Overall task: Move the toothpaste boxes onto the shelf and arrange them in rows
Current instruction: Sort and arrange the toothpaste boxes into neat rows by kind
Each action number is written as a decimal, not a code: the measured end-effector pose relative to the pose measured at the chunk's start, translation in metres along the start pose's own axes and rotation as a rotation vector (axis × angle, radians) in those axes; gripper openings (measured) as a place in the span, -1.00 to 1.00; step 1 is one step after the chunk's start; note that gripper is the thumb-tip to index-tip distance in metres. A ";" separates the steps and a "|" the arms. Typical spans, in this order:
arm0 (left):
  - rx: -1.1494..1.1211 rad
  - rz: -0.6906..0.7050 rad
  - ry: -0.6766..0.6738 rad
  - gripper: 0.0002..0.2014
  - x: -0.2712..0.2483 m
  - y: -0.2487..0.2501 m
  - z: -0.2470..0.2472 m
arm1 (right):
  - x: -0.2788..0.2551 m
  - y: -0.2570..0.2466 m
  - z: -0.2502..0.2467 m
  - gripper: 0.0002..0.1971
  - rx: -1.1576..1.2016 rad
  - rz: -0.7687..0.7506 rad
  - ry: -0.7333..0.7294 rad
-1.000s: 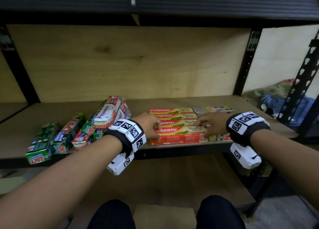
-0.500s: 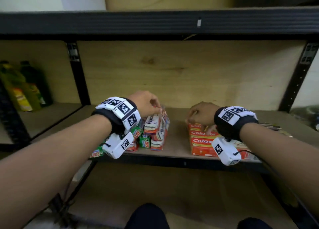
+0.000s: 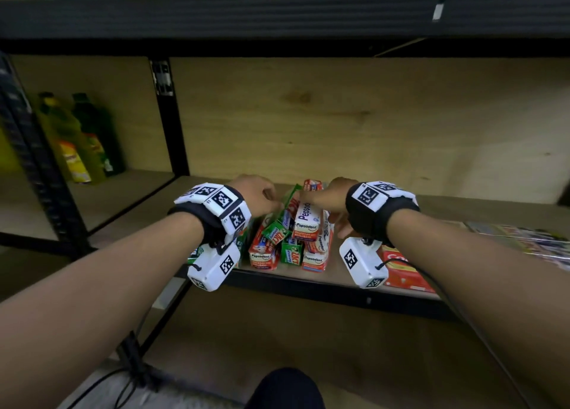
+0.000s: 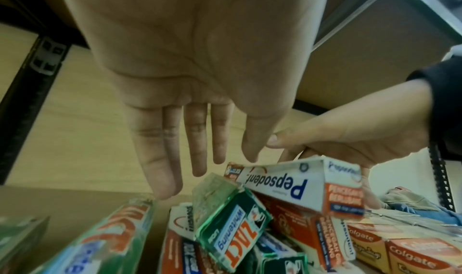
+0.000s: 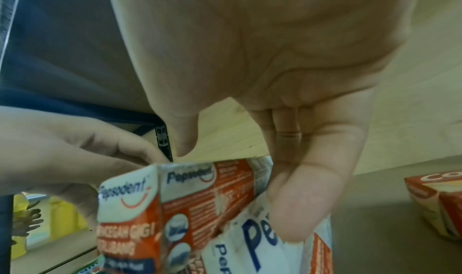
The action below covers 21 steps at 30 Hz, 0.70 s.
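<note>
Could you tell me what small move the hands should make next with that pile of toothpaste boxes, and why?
Probably lift the top Pepsodent box clear with the right hand, whose grip is already around it. It lies tilted on the jumbled pile, and the open left hand holds nothing, so it could steady the rest.

Right hand over the Pepsodent boxes

The right hand (image 5: pixel 262 70) reached down, fingers (image 5: pixel 300 209) against a Pepsodent box (image 5: pixel 190 209), thumb seemingly just above it; the left hand (image 5: pixel 62 149) touched its far corner beside a Colgate box (image 5: pixel 437 195).
</note>
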<state>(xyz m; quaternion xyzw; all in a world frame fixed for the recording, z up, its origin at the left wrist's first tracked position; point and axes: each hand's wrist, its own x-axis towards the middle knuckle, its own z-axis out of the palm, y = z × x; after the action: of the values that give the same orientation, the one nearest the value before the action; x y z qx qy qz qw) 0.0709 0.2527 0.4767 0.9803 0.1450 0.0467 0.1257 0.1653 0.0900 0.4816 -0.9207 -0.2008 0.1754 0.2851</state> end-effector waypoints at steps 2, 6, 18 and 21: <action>0.013 -0.032 -0.043 -0.53 0.006 0.000 0.008 | 0.003 -0.001 0.003 -0.30 0.051 0.020 -0.053; -0.086 -0.132 -0.129 -0.29 0.020 0.001 0.026 | 0.004 0.001 0.003 -0.56 0.175 0.069 -0.158; -0.351 -0.241 -0.164 -0.30 0.044 0.003 0.045 | 0.010 0.022 -0.002 -0.84 0.360 0.092 -0.231; -0.433 -0.261 -0.174 -0.37 0.044 0.001 0.042 | 0.012 0.028 -0.001 -0.82 0.394 0.078 -0.211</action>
<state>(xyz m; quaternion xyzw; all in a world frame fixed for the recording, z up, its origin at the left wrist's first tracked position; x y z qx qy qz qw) 0.1184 0.2552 0.4388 0.9040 0.2453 -0.0244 0.3493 0.1832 0.0740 0.4638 -0.8308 -0.1554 0.3175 0.4300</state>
